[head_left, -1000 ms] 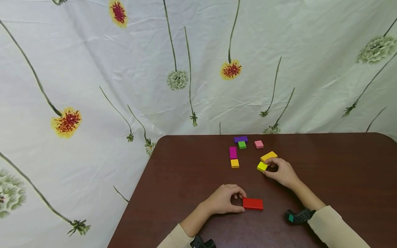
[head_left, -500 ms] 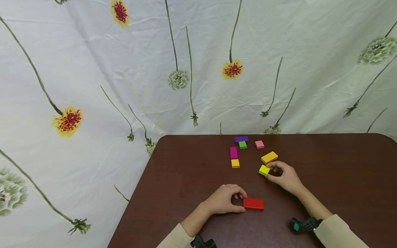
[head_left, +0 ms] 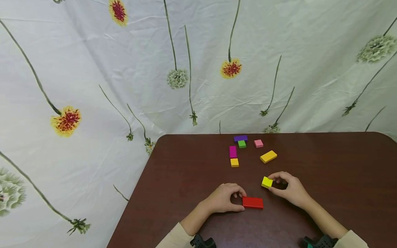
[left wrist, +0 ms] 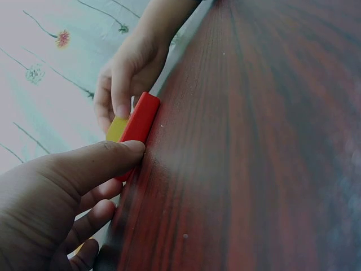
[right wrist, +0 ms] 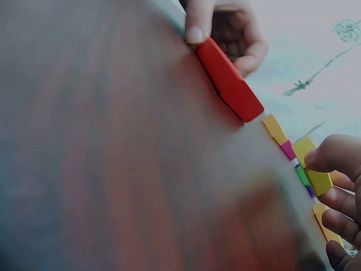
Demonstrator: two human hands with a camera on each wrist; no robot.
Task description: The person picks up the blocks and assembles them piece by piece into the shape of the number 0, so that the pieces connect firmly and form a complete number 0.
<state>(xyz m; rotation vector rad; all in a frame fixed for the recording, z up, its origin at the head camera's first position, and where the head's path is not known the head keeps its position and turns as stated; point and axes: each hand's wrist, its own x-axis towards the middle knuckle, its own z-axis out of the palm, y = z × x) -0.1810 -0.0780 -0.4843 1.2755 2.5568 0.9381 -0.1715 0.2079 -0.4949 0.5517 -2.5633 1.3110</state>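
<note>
A red rectangular block (head_left: 252,203) lies on the dark table, its left end pinched between the thumb and fingers of my left hand (head_left: 221,199). Beyond the red block and slightly to its right, my right hand (head_left: 291,189) pinches a small bright yellow block (head_left: 267,182) by its right side. In the left wrist view my left thumb presses on the red block (left wrist: 140,121), with part of the yellow block (left wrist: 116,129) behind it. The right wrist view shows the yellow block (right wrist: 313,166) between my right thumb and fingers, apart from the red block (right wrist: 228,82).
Farther back on the table (head_left: 186,165) lie an orange-yellow block (head_left: 268,156), a pink block (head_left: 258,143), a purple block (head_left: 240,138) touching a green one (head_left: 242,144), and a magenta block (head_left: 233,152) beside a small orange one (head_left: 234,162). A flowered cloth (head_left: 139,51) hangs behind.
My right hand has drawn the small yellow block toward me, away from the longer orange-yellow block and closer to the red one. My left hand has stayed on the red block.
</note>
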